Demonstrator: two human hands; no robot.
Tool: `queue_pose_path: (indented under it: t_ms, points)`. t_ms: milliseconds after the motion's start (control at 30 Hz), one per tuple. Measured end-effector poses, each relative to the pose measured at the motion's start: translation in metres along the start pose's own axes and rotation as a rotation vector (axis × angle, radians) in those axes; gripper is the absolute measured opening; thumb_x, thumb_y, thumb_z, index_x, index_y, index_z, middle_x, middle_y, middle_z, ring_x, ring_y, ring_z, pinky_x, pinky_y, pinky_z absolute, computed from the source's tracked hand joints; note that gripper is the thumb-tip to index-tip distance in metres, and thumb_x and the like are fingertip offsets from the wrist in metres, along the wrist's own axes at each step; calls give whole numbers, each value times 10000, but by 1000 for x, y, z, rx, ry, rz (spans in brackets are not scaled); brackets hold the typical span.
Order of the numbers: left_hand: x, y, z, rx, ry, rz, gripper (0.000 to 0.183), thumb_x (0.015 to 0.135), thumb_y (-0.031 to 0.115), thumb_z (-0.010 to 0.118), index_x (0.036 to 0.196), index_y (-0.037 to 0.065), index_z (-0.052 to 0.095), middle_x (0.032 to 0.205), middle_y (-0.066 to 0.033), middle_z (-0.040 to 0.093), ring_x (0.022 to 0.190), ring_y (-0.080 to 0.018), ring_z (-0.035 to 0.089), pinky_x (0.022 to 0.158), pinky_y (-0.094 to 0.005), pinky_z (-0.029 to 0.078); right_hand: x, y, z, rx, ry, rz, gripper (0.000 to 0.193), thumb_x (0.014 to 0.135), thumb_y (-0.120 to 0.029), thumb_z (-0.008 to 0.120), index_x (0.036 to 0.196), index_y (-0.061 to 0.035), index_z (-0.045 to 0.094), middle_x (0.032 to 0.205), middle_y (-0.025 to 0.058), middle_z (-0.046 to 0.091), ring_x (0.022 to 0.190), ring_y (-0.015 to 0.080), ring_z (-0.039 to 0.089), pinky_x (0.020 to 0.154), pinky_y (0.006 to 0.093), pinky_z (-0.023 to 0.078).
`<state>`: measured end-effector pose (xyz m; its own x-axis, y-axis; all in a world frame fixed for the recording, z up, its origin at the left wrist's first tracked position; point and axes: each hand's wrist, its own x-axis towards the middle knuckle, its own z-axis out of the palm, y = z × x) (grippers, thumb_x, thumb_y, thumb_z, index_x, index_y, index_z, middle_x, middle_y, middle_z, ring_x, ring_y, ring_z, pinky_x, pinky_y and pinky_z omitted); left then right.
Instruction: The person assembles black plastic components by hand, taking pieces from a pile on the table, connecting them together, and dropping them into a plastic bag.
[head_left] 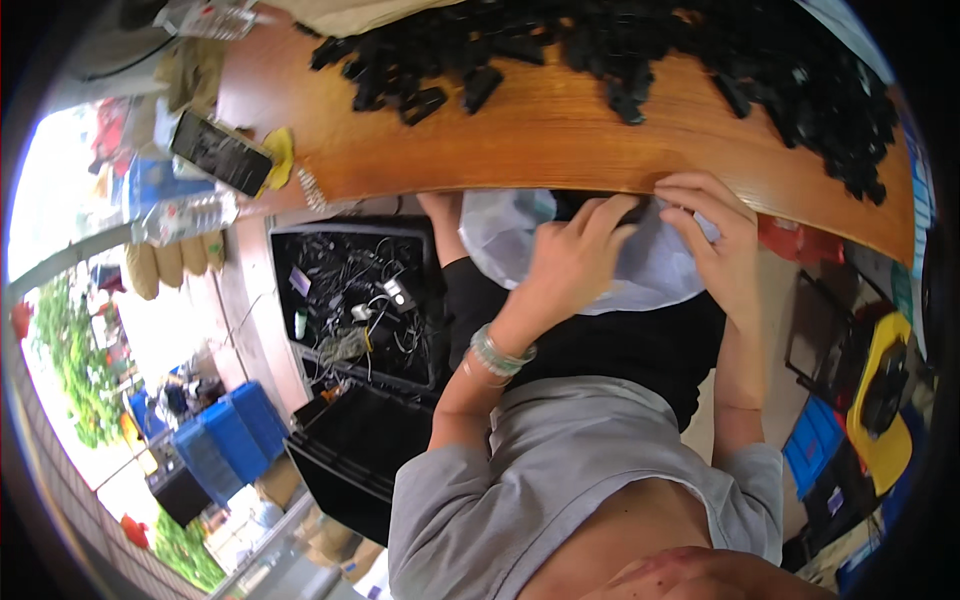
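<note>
A white plastic bag (650, 275) is spread open over my lap, just under the table's front edge. Above its mouth, my left hand (575, 255) bends its fingers around a small black piece (627, 211), partly hidden by the fingers. My right hand (715, 230) is beside it at the table edge, fingers curved and apart with nothing visible between them. Many similar black plastic pieces (480, 88) lie heaped along the far side of the wooden table (480, 155). Dark contents show inside the bag, too shaded to make out.
At my left stands a black crate (432, 300) of tangled cables and adapters, with a black box (360, 450) nearer me. A phone (220, 152) leans on a yellow stand by a bead string (311, 190). To the right is a yellow-and-black object (885, 390).
</note>
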<state>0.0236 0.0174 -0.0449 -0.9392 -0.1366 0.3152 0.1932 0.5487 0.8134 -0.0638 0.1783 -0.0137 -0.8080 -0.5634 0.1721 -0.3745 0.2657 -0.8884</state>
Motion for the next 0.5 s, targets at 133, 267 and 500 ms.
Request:
queue_pose_path:
  t_ms: [133, 267, 500]
  points:
    - [9, -2, -9, 327, -61, 199, 258, 771, 41, 663, 1019, 46, 596, 846, -94, 622, 640, -240, 616, 550, -324, 489, 16, 19, -15, -74, 189, 41, 152, 807, 5, 609, 953, 23, 647, 912, 115, 639, 837, 218, 617, 742, 272, 469]
    - [55, -8, -12, 395, 40, 245, 200, 786, 92, 652, 979, 86, 601, 864, -97, 574, 687, -283, 602, 543, -345, 479, 61, 23, -7, -197, 210, -187, 186, 816, -30, 613, 999, -28, 642, 902, 103, 608, 815, 259, 599, 725, 306, 469]
    - [82, -21, -7, 443, 10, 112, 230, 785, 175, 668, 985, 105, 578, 898, -135, 509, 706, -325, 594, 587, -403, 478, 65, 37, 7, -593, 215, -308, 196, 792, -57, 636, 982, -57, 590, 939, 118, 560, 914, 318, 559, 781, 380, 450]
